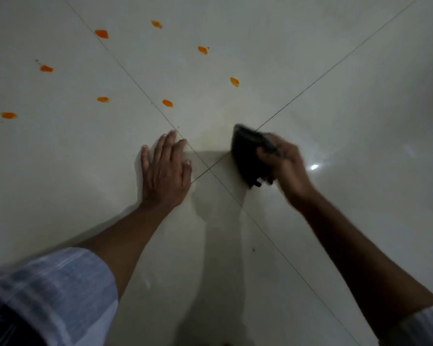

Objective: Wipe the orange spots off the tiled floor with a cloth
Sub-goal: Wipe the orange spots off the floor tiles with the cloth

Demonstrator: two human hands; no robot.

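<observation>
Eight orange spots (167,103) sit on the tiled floor (335,71) past my hands. My left hand (166,168) rests flat, fingers straight, while my right hand (284,163) grips the dark cloth (248,156) near the grout cross.

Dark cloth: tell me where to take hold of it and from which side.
Grip the dark cloth at its bunched right edge, coming from above and the right, as the right hand does now. Its fingers curl over that fold, leaving the flat left part free on the tiled floor.
</observation>
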